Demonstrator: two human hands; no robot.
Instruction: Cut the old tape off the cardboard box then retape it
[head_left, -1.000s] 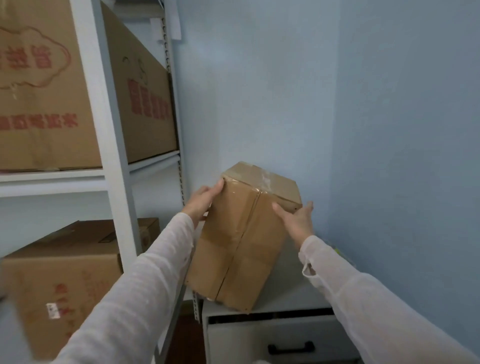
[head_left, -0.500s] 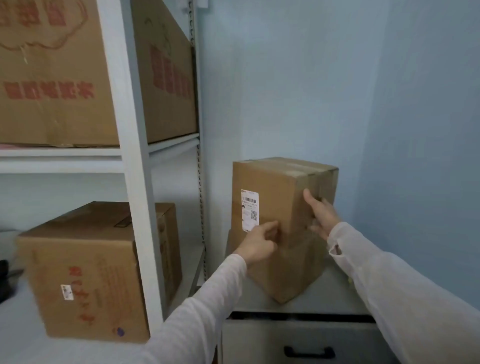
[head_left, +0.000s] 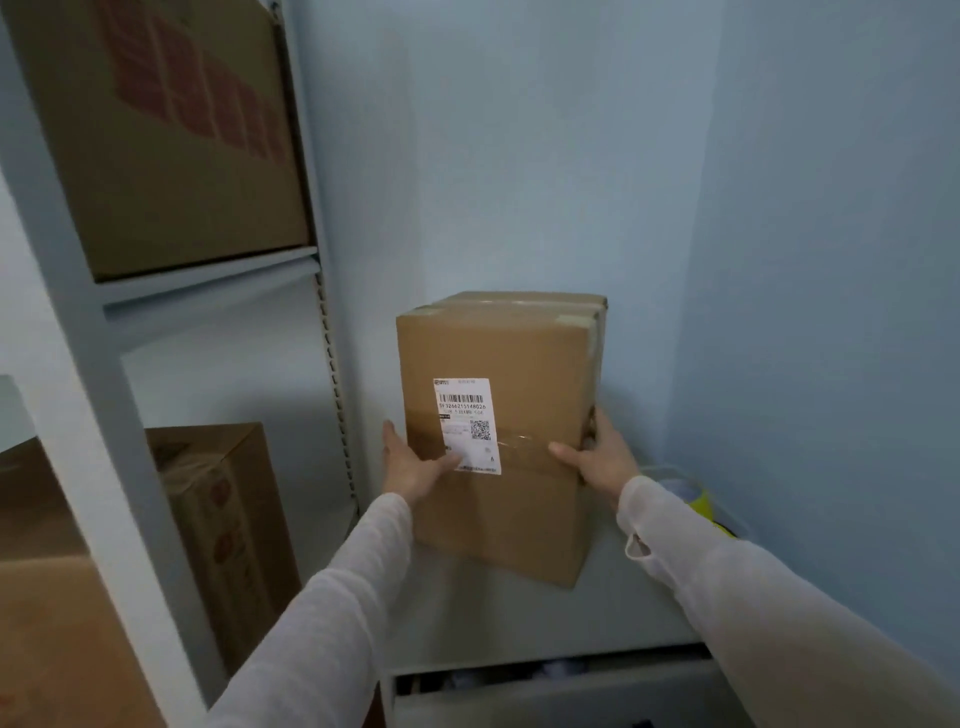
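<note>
A tall brown cardboard box (head_left: 498, 353) stands upright on a white cabinet top (head_left: 597, 618) in the room corner. A white shipping label (head_left: 465, 415) sits on its front face, with a band of clear tape (head_left: 524, 449) running across the middle and more tape along the top edge. My left hand (head_left: 410, 467) grips the box's left side, thumb on the front by the label. My right hand (head_left: 597, 457) grips the right front corner, thumb on the tape band and fingers round the side.
A white metal shelf rack (head_left: 98, 374) stands at left, holding large printed cartons above (head_left: 171, 135) and below (head_left: 223, 519). Blue walls close in behind and to the right. A drawer (head_left: 545, 686) beneath the cabinet top is slightly open. A yellow-green object (head_left: 701, 501) lies behind my right wrist.
The box has been turned from tilted to upright, its labelled face now toward me. Both hands shifted to grip its two sides at mid height.
</note>
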